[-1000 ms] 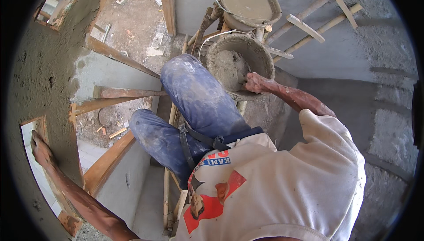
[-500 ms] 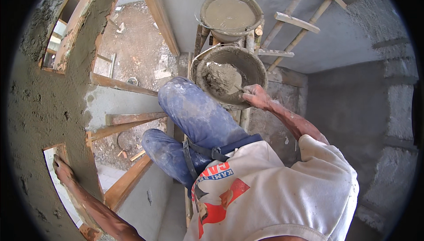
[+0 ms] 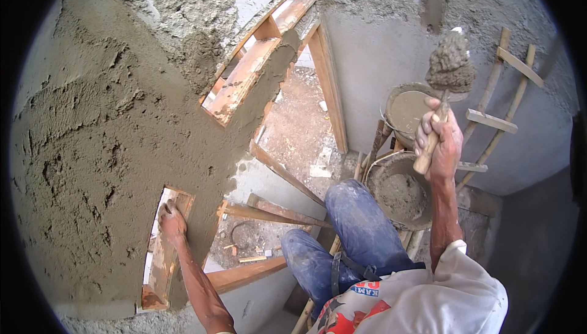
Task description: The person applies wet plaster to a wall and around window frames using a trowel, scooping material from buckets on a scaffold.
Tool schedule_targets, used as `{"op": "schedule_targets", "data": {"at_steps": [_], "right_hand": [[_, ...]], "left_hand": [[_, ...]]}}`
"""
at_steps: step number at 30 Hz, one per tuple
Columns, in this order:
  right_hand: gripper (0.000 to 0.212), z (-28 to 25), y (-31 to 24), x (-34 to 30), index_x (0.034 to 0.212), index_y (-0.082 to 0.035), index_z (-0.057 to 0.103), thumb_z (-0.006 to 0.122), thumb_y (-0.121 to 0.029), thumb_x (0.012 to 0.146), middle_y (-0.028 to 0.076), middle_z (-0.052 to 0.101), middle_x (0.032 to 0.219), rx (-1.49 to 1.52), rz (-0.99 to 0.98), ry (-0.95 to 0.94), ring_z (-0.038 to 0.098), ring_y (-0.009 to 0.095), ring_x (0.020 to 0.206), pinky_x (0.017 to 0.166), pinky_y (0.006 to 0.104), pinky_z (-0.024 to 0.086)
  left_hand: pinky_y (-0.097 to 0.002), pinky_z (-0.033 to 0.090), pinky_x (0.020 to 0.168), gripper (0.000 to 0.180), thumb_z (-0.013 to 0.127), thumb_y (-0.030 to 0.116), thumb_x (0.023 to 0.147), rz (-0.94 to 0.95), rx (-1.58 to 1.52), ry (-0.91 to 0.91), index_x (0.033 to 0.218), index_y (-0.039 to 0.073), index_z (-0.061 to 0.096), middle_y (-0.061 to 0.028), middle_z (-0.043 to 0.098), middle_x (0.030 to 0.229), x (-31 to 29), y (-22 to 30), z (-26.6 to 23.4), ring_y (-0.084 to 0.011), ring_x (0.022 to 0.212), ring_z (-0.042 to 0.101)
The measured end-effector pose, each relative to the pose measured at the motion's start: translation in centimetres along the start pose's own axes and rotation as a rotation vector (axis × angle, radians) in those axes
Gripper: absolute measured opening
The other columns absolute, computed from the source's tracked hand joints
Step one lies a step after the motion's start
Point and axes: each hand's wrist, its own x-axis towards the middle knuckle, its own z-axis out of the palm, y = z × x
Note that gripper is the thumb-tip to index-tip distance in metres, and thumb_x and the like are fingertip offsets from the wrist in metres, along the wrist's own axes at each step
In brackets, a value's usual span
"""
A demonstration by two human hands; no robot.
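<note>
My right hand (image 3: 439, 139) is raised and grips the wooden handle of a trowel (image 3: 449, 68) heaped with wet grey mortar. Below it stands a round pan of mortar (image 3: 400, 196), with a second pan of wetter mix (image 3: 406, 111) behind. My left hand (image 3: 172, 224) grasps the wooden frame of a small wall opening (image 3: 160, 254) in the freshly plastered wall (image 3: 92, 138). My legs in blue trousers and my white shirt fill the lower middle.
A larger wooden-framed opening (image 3: 254, 68) sits higher in the rough wet plaster. A wooden ladder (image 3: 498, 111) leans on the smooth grey wall at right. Timber braces (image 3: 278, 215) cross below, and far beneath lies a dirt floor with scraps (image 3: 299, 132).
My right hand scooped mortar from the pan and lifted the loaded trowel high. My view swung up toward the plastered wall. The left hand kept hold of the frame.
</note>
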Motion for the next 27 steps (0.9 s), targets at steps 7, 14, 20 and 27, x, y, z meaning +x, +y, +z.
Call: {"op": "schedule_targets", "data": {"at_steps": [7, 14, 20, 27], "right_hand": [[0.041, 17.5, 9.6, 10.5, 0.141, 0.001, 0.048, 0.062, -0.002, 0.102, 0.008, 0.058, 0.094, 0.031, -0.516, 0.429, 0.060, 0.013, 0.069, 0.053, 0.0294, 0.052], [0.039, 30.6, 20.7, -7.7, 0.135, -0.001, 0.059, 0.057, -0.014, 0.098, 0.013, 0.069, 0.086, -0.321, 0.125, -0.773, 0.064, 0.019, 0.062, 0.053, 0.0364, 0.054], [0.045, 22.5, 20.9, -13.9, 0.136, -0.002, 0.059, 0.060, -0.035, 0.106, 0.026, 0.070, 0.109, -0.298, 0.321, -0.904, 0.071, 0.035, 0.107, 0.091, 0.0458, 0.054], [0.034, 26.0, 29.2, 0.4, 0.109, -0.003, 0.061, 0.065, -0.036, 0.105, 0.022, 0.070, 0.083, -0.536, -0.272, -0.553, 0.071, 0.046, 0.078, 0.066, 0.0507, 0.055]], "left_hand": [[-0.0531, 0.045, 0.112, 0.064, 0.043, 0.057, 0.107, -0.121, 0.038, -0.034, 0.143, 0.009, 0.066, -0.0182, 0.069, 0.139, -0.1, 0.3, -0.3, -0.0411, 0.131, 0.062], [-0.0499, 0.045, 0.114, 0.062, 0.044, 0.050, 0.109, -0.138, 0.030, 0.006, 0.142, 0.002, 0.066, -0.0214, 0.067, 0.142, -0.2, -2.6, -0.5, -0.0412, 0.134, 0.061], [-0.0501, 0.045, 0.113, 0.060, 0.045, 0.048, 0.110, -0.038, -0.045, 0.039, 0.140, 0.000, 0.066, -0.0240, 0.068, 0.140, -0.3, -0.4, -1.2, -0.0424, 0.133, 0.061], [-0.0504, 0.045, 0.114, 0.061, 0.047, 0.050, 0.109, -0.096, -0.021, -0.033, 0.140, 0.001, 0.066, -0.0235, 0.069, 0.139, -0.1, 0.5, -0.3, -0.0427, 0.132, 0.062]]}}
